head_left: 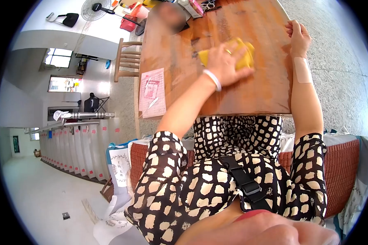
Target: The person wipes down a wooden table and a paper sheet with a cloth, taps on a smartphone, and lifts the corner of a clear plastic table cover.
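Observation:
A yellow cloth (244, 55) lies bunched on the wooden table (270, 90). My left hand (225, 63) presses down on it with the palm, fingers curled over the folds and a little smeared by motion. On that wrist is a white bangle, and a ring shows on a finger. My right hand (299, 38) is closed in a loose fist at the table's right edge, with its fingertips over the tabletop. Nothing shows in it. A tan patch covers part of the right wrist.
A pink cutting mat (159, 77) with slim tools lies at the table's left edge. A box (191, 8), scissors (208, 5) and a blurred patch are at the far end. Left of the table stand a wooden chair (126, 61) and a fan (96, 8).

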### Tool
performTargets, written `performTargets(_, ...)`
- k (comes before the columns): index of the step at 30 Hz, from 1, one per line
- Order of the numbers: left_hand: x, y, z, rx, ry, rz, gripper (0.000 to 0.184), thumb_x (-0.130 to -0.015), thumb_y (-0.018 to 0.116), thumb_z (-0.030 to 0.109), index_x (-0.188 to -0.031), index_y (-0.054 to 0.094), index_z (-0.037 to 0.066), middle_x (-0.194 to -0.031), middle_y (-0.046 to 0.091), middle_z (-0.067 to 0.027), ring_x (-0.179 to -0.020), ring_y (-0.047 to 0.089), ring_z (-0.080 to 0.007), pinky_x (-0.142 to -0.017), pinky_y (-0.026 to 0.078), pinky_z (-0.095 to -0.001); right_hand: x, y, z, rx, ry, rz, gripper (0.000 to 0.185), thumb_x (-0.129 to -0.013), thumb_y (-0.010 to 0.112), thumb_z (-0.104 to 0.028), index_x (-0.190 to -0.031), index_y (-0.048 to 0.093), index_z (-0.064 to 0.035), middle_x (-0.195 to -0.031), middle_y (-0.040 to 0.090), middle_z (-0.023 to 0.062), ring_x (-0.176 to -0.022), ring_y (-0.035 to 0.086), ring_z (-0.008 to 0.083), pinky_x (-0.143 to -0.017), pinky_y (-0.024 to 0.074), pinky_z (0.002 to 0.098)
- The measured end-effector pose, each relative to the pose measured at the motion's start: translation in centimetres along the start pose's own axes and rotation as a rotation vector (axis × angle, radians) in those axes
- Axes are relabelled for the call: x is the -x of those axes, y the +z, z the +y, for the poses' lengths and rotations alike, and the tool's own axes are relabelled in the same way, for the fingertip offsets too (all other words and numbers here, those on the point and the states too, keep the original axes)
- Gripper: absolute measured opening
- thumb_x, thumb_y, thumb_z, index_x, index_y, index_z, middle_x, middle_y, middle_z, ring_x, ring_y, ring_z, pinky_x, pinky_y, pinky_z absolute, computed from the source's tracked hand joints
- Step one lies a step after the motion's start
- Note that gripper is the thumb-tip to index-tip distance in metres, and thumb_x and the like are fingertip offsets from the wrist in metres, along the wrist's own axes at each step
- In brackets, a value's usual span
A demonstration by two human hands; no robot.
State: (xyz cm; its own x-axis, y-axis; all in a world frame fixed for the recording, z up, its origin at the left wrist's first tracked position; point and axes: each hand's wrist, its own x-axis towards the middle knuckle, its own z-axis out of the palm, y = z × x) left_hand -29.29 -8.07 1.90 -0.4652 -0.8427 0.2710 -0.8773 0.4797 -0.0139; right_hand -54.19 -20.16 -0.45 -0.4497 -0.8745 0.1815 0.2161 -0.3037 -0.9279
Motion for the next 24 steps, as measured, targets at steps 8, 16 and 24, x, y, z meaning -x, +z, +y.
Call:
performTargets(8, 7.8, -3.9, 7.7, 0.243, 0.247, 0.05, 0.066, -0.073, 0.066, 0.057, -0.127, 0.057, 0.02, -0.129, 0.053, -0.0098, -0.114, 0.047, -0.0339, -0.097, 0.035, -0.0487, -0.1, -0.5, 0.7, 0.027, 0.007, -0.007, 0.024, -0.088, 0.059, -0.021, -0.086, 0.07, 0.0002, -0.076, 0.068, 0.0045, -0.063, 0.056, 0.0073, -0.06, 0.0458, 0.021)
performTargets(16, 3.8, -1.7, 6.4, 0.192, 0.249, 0.114, 0.066, -0.074, 0.063, 0.059, -0.127, 0.057, 0.02, -0.126, 0.055, -0.009, -0.112, 0.05, -0.03, -0.089, 0.038, -0.0434, 0.1, -0.6, -0.2, -0.015, 0.028, 0.048, 0.021, -0.09, 0.06, -0.019, -0.087, 0.071, -0.0013, -0.077, 0.067, 0.0034, -0.063, 0.053, 0.0057, -0.059, 0.0447, 0.0209)
performTargets(24, -6.3, 3.4, 4.1, 0.14, 0.101, 0.15, 0.064, -0.076, 0.058, 0.065, -0.126, 0.056, 0.025, -0.13, 0.053, -0.0083, -0.117, 0.048, -0.028, -0.091, 0.038, -0.0468, -0.3, -0.5, 0.0, -0.039, 0.05, 0.056, 0.021, -0.087, 0.059, -0.018, -0.085, 0.07, 0.0, -0.075, 0.068, 0.0049, -0.062, 0.055, 0.0062, -0.058, 0.0457, 0.0204)
